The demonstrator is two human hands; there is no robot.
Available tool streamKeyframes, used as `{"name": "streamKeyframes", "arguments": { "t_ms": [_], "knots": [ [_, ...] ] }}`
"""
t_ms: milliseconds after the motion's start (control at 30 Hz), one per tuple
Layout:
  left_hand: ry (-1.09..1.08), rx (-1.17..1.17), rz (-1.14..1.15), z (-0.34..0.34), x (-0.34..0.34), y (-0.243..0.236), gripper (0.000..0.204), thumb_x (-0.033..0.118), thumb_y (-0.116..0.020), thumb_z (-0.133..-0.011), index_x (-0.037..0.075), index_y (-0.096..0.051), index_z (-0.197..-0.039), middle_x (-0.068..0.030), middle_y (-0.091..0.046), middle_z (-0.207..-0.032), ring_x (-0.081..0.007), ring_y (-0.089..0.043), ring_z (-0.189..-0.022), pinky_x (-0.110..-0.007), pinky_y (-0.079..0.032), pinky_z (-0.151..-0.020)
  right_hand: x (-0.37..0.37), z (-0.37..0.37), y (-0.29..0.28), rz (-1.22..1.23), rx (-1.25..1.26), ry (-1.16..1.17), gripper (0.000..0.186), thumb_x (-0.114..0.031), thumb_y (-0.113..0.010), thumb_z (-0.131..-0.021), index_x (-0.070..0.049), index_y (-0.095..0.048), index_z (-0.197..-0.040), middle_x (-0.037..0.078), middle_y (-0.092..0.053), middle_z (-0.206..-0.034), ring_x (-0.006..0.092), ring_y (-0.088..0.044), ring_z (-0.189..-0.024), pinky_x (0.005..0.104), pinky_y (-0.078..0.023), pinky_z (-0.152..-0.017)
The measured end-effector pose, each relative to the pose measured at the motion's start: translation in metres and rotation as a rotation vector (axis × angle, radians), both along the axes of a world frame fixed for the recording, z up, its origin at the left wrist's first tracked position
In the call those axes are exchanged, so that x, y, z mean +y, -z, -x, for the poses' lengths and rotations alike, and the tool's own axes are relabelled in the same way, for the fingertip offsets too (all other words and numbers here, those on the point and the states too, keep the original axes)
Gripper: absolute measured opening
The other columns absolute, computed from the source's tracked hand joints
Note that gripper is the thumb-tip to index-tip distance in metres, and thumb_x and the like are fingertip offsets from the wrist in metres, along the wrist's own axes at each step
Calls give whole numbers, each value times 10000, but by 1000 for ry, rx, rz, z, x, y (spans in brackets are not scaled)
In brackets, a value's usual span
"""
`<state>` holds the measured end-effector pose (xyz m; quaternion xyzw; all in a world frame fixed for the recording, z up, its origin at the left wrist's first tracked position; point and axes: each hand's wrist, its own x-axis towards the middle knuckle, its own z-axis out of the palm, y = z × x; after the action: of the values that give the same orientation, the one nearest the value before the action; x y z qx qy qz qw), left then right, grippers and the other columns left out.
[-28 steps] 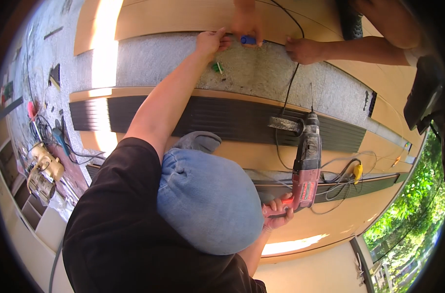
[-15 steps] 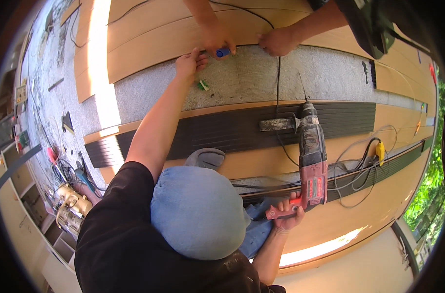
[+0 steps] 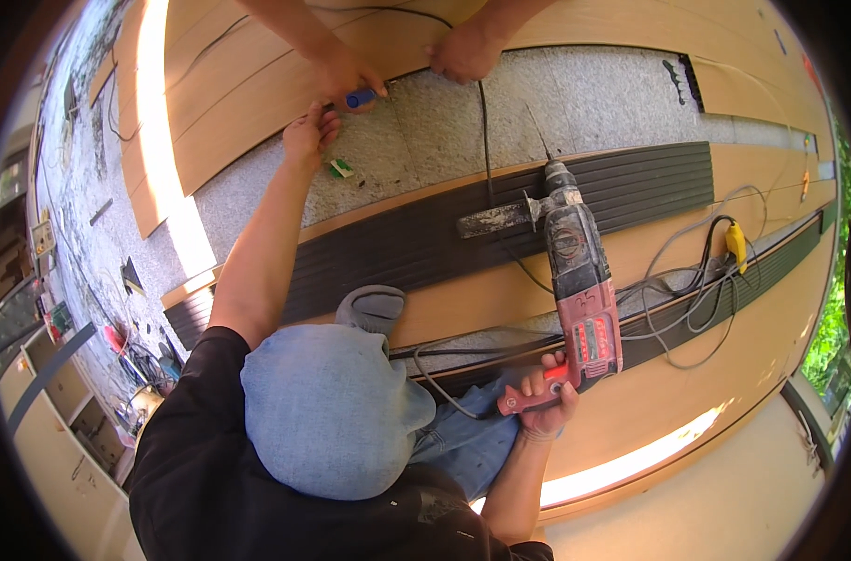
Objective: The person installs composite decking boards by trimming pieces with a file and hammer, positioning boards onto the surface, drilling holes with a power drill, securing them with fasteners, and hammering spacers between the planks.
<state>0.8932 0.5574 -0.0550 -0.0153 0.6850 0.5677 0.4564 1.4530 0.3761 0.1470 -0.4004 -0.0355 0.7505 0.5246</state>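
My right hand (image 3: pixel 549 402) is wrapped round the red rear handle of a rotary hammer drill (image 3: pixel 579 266). The drill has a dusty black body, and its side handle (image 3: pixel 493 220) sticks out to the left. A long thin bit (image 3: pixel 540 131) points away over bare grey flooring. Far out, my left hand (image 3: pixel 308 138) pinches a thin dark piece, too small to name, at the edge of the wooden boards. Just beyond it, a co-worker's hand (image 3: pixel 346 77) holds a small blue cylindrical thing (image 3: pixel 359 97). The co-worker's other hand (image 3: pixel 467 49) rests by the board edge, next to a black cord.
A dark ribbed board (image 3: pixel 416 220) lies across the floor between lighter boards. A yellow connector (image 3: pixel 736 245) with looped cables (image 3: pixel 696 290) is at the right. A green scrap (image 3: pixel 340 168) lies near my left hand. My denim-covered knee (image 3: pixel 327 411) fills the near middle.
My view has shifted, so most of the scene sits further left and higher. The drill stays in my right hand, and my left hand keeps its place beside the co-worker's hand.
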Motion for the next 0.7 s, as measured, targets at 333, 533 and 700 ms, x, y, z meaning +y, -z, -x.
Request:
{"name": "streamKeyframes", "arguments": {
  "t_ms": [333,533,700],
  "knots": [
    [25,-4,50,7,-2,3,320,358,-647,-1038,60,-682,-1147,-42,-737,-991,-135,-701,-813,-259,-581,-659,1,1,1,-2,37,3,555,-267,-638,-936,11,-494,-1394,177,-643,-1296,173,-557,-730,341,-499,-678],
    [44,-4,17,4,-3,2,338,356,-670,-1024,50,-659,-1168,-72,-735,-1040,-157,-703,-859,-280,-585,-718,2,2,-1,24,44,46,562,-250,-650,-912,19,-480,-1375,216,-655,-1268,202,-592,-732,361,-525,-672],
    [25,28,37,-1,-2,-6,354,365,-674,-1020,36,-662,-1152,-82,-740,-1045,-151,-704,-835,-269,-581,-705,3,1,0,18,48,24,558,-253,-648,-918,19,-475,-1374,210,-641,-1281,201,-592,-743,364,-521,-680]
  ]
}}
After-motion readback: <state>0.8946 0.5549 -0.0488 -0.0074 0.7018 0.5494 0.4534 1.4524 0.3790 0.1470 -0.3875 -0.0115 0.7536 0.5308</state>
